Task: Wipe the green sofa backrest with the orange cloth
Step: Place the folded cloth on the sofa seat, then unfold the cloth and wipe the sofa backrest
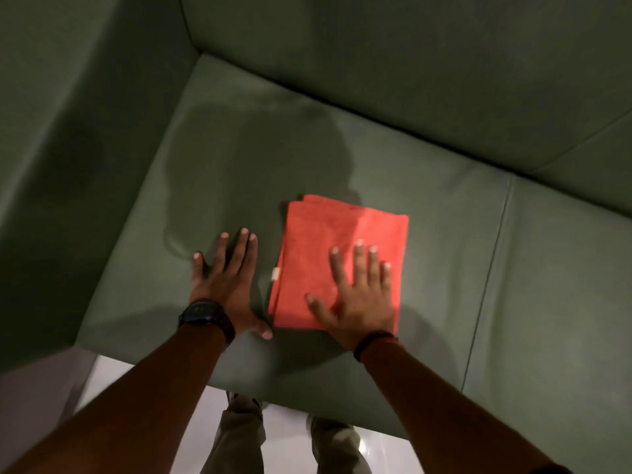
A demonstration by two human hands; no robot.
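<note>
**Cloth still on the seat, backrest not yet touched**

The folded orange cloth (338,265) lies flat on the green seat cushion (219,186), near its front edge and well short of the backrest (393,73) rising behind it. The right hand (359,295) is spread on the cloth's near half, fingers (358,258) open and splayed, gripping nothing. The left hand (225,285), a dark watch (201,314) on its wrist, rests palm-down on the bare cushion just beside the cloth, its fingers likewise open and flat.

From where I stand, the step in hand looks like taking up the cloth. To do it well, the right hand should gather the folded layers together, thumb under the near edge and fingers on top, so the pad stays folded rather than falling open. The left hand is well placed to brace the lean forward. Then carry the cloth up to the backrest and press it flat, working in long overlapping strokes from the corner by the armrest (68,131) outward.
</note>
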